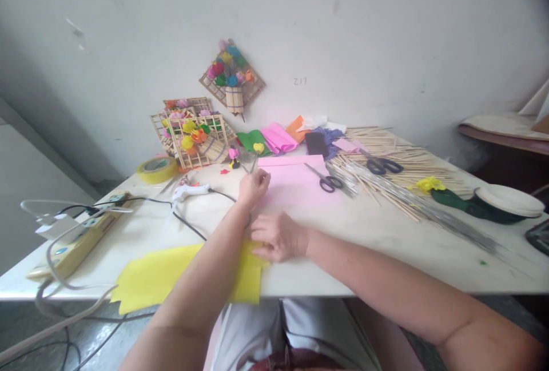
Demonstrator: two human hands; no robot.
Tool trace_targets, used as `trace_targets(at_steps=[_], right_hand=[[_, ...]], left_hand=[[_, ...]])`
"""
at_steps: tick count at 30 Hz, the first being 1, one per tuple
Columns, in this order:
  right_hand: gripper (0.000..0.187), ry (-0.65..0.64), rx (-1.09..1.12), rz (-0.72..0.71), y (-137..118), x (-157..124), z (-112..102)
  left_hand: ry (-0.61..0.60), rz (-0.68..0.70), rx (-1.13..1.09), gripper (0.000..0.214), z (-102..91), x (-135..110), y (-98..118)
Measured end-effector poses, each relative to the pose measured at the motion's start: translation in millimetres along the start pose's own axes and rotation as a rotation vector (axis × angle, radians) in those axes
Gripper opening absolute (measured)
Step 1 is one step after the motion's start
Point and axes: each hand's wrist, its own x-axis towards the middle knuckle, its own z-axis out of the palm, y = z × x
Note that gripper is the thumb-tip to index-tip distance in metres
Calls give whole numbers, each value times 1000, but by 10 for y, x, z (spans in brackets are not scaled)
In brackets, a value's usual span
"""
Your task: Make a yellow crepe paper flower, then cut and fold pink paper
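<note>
My left hand (254,186) reaches across the table with its fingers pinched at thin stems. A yellow paper flower (258,147) stands just above these fingertips, its stem running down to them. A pink paper flower (233,153) lies a little to the left. Nearer to me, my right hand (281,237) has its fingers curled onto the right end of a yellow crepe paper sheet (158,274). Part of that sheet is hidden under my left forearm, and it hangs over the front edge. A pink paper sheet (287,179) lies flat beyond my hands, black-handled scissors (329,183) on it.
At left are a power strip (81,239), a white glue gun (191,191) with its cord and yellow tape (157,170). Flower-decorated stick frames (197,136) lean behind. Wooden sticks (398,159), wires (412,205), more scissors (384,164) and a white bowl (509,200) occupy the right.
</note>
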Motion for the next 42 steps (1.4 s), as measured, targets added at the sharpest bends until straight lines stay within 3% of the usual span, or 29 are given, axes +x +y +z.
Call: trace_targets(at_steps=[5, 13, 19, 28, 36, 42], right_hand=[[21, 181, -110, 332, 332, -74, -79], [19, 45, -207, 638, 788, -269, -166], [25, -89, -155, 647, 839, -327, -207], [26, -150, -195, 548, 778, -336, -293], [22, -260, -305, 514, 662, -284, -366], [22, -275, -317, 576, 654, -267, -353]], left_hand=[[-76, 7, 114, 21, -14, -9, -12], [-174, 60, 87, 22, -58, 4, -75], [-161, 31, -8, 30, -49, 28, -173], [-225, -39, -5, 28, -138, 9, -168], [-333, -57, 50, 26, -139, 8, -190], [-464, 44, -12, 28, -161, -7, -181]])
